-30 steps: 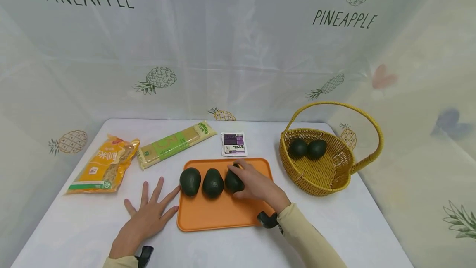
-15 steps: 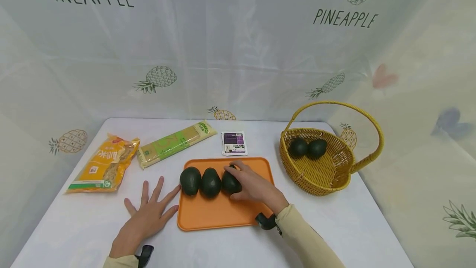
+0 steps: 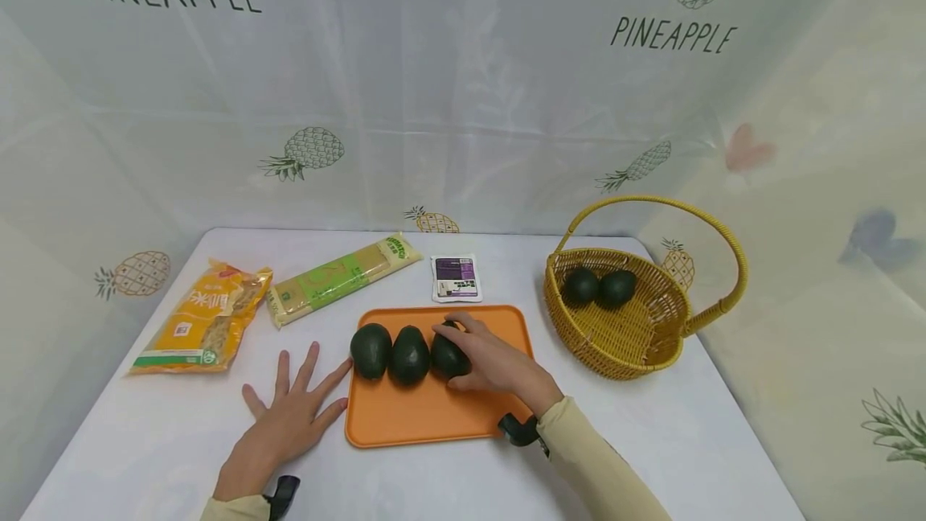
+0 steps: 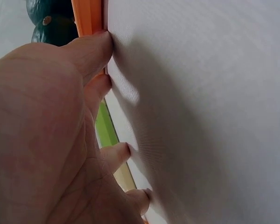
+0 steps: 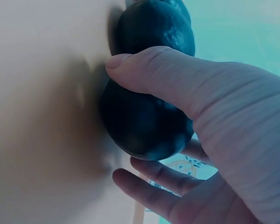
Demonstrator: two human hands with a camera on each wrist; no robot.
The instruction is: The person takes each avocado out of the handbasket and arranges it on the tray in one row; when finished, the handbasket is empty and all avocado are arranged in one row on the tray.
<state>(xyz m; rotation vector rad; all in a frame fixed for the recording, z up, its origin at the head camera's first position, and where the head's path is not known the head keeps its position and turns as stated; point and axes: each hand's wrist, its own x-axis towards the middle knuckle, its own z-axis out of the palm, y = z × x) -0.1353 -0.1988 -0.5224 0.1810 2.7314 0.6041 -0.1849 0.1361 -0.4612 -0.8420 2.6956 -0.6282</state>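
Note:
Three dark green avocados stand in a row at the back of the orange tray (image 3: 405, 424). My right hand (image 3: 495, 356) grips the rightmost avocado (image 3: 450, 356), thumb on its near side and fingers over its far side. Beside it sit the middle avocado (image 3: 409, 355) and the left avocado (image 3: 370, 351). In the right wrist view my thumb crosses the gripped avocado (image 5: 144, 121), with another avocado (image 5: 154, 25) right behind it. My left hand (image 3: 285, 420) rests on the white table with fingers spread, thumb and forefinger at the tray's left edge.
A yellow wicker basket (image 3: 629, 344) with a tall handle stands at right, holding two avocados (image 3: 617, 289). An orange bag of grain (image 3: 210, 320), a long green-and-tan packet (image 3: 340, 280) and a small purple-and-white packet (image 3: 456, 278) lie along the back and left.
My right hand has shifted slightly left with the rightmost avocado, and the middle avocado has moved a little left too. The left hand has stayed in place.

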